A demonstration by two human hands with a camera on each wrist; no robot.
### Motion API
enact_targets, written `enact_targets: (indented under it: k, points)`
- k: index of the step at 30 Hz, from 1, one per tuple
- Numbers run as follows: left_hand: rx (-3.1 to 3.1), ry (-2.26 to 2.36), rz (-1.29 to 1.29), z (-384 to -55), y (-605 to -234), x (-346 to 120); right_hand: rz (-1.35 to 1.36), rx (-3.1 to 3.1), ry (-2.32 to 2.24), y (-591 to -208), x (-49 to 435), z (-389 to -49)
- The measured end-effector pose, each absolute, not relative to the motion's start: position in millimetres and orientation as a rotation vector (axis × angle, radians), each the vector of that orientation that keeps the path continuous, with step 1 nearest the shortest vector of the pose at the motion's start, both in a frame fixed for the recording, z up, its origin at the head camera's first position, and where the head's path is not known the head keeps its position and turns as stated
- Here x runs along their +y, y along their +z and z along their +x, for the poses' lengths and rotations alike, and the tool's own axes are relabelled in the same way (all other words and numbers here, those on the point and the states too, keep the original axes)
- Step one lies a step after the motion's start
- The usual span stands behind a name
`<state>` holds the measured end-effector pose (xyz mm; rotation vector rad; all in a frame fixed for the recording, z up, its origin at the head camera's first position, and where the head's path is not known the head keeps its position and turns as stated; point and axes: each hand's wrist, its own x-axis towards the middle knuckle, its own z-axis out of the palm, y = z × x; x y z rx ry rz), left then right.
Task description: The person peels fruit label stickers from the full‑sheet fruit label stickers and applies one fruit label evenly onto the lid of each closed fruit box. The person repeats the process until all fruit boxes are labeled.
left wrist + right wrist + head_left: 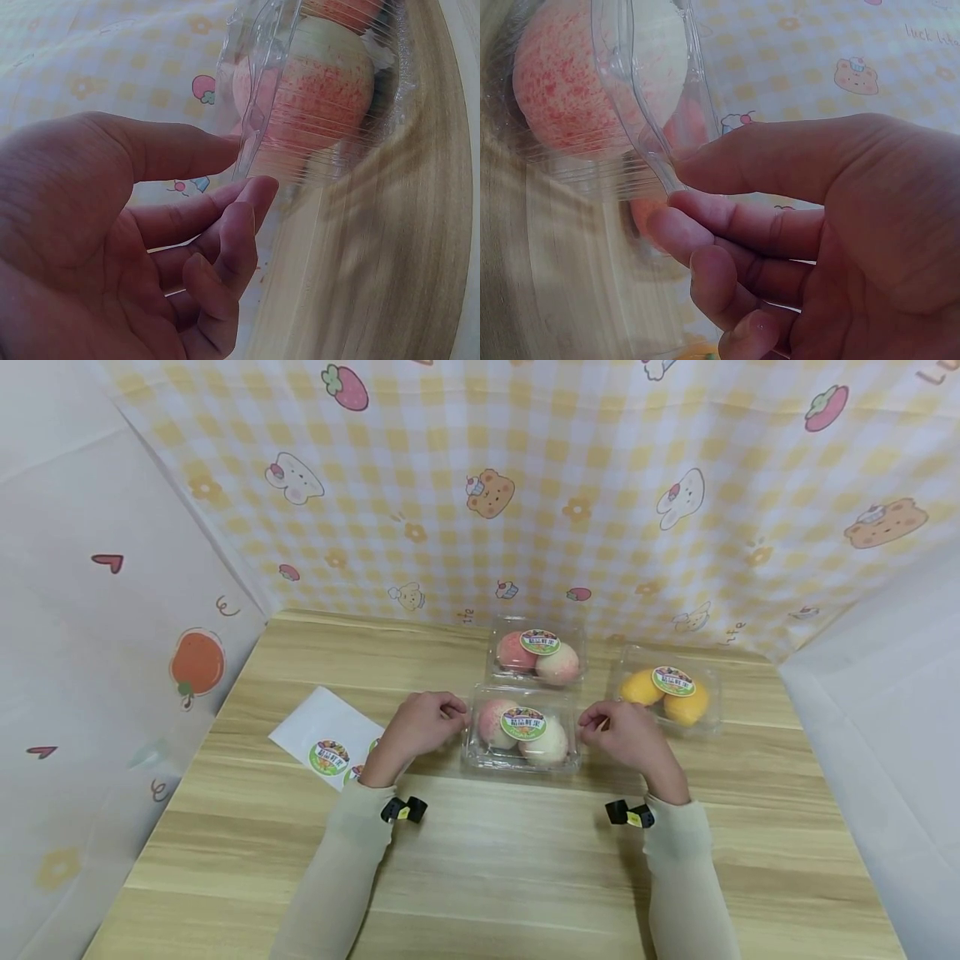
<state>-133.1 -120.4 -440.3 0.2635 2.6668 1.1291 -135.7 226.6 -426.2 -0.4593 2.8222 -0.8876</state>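
A clear plastic fruit box sits on the table before me, holding two peaches, with a round fruit sticker on its lid. My left hand pinches the box's left rim between thumb and index finger, as the left wrist view shows. On the opposite side, my right hand pinches the right rim in the same way. In the right wrist view the rim runs down between thumb and fingertips. The other fingers of both hands curl loosely below.
Behind stands a second stickered peach box. To the right is a box of yellow fruit, also stickered. A white sticker sheet lies at left, partly under my left forearm. A checked cloth hangs behind the wooden table.
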Motion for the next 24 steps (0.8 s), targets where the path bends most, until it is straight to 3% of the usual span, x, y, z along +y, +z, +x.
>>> enact_targets:
  k: [24]
  points:
    - [2.707, 1.114, 0.274, -134.9, -441.0, -125.9, -0.434, 2.765, -0.92, -426.9, 220.3, -135.0]
